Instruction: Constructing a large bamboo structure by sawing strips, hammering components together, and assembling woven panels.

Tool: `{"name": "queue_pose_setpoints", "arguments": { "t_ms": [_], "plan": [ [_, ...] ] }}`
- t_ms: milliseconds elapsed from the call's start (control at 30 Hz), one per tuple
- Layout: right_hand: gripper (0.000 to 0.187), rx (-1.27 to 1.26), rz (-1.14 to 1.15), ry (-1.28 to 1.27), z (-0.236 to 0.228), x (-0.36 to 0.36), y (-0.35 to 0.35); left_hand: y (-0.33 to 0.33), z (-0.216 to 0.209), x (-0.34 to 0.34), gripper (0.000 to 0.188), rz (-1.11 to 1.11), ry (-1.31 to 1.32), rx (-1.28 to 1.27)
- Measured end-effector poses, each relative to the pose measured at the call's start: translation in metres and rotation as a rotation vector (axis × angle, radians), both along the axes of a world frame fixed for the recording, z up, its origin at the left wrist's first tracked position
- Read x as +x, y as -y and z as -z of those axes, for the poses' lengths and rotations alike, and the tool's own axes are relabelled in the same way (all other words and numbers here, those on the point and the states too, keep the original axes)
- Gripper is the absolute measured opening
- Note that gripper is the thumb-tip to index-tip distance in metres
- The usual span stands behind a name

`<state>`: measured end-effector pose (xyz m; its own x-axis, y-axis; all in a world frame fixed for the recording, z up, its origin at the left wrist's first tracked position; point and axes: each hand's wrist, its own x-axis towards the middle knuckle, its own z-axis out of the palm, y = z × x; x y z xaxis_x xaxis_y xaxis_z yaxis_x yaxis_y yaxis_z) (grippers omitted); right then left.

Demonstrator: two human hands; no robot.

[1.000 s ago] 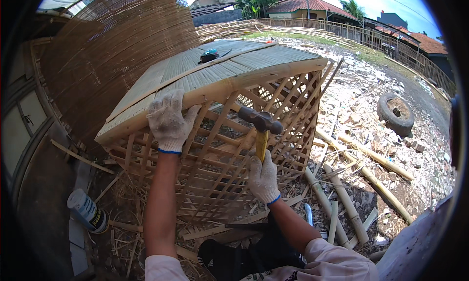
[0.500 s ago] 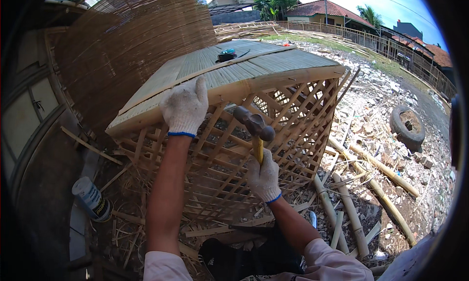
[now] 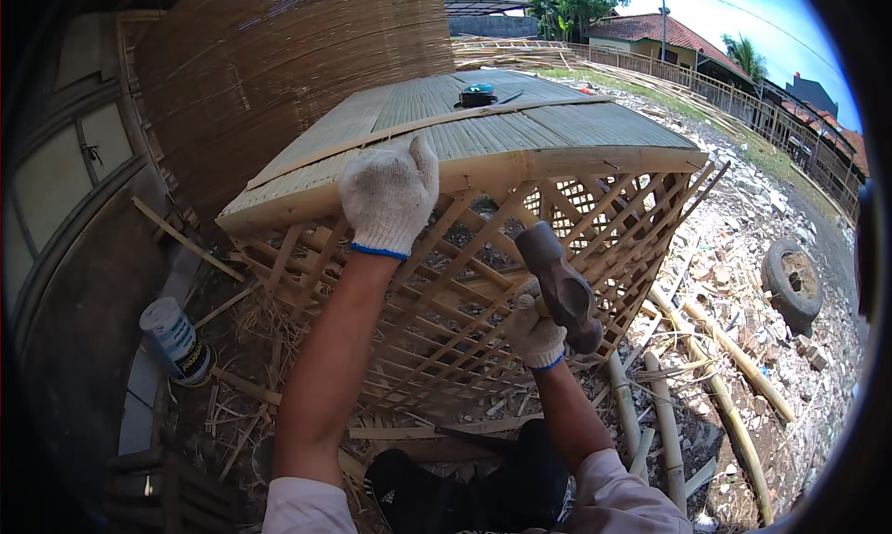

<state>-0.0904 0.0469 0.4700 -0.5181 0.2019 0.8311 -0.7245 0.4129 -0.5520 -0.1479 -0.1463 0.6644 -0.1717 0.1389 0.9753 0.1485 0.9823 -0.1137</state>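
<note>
Seemingly to steady it, the white-gloved left hand (image 3: 388, 192) clasps the smooth, pale bamboo pole (image 3: 520, 170) at left on the near edge, while the white-gloved right hand (image 3: 536, 334) grips a dark-metal-headed hammer (image 3: 563, 288) before the brown bamboo lattice (image 3: 446, 325).
</note>
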Motion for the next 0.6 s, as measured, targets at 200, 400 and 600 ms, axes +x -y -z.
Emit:
{"name": "queue_pose_setpoints", "arguments": {
  "t_ms": [200, 400, 600],
  "plan": [
    [0.023, 0.132, -0.085, 0.061, 0.001, 0.02, -0.011, -0.001, 0.0, 0.004, 0.038, -0.052, 0.109, 0.029],
    [0.02, -0.195, -0.174, 0.329, -0.002, 0.049, 0.005, 0.018, 0.006, 0.016, 0.037, 0.252, 0.011, -0.281],
    [0.02, -0.175, -0.192, 0.455, 0.037, 0.06, 0.001, 0.004, 0.007, 0.016, 0.053, 0.232, 0.098, -0.232]
  ]
}}
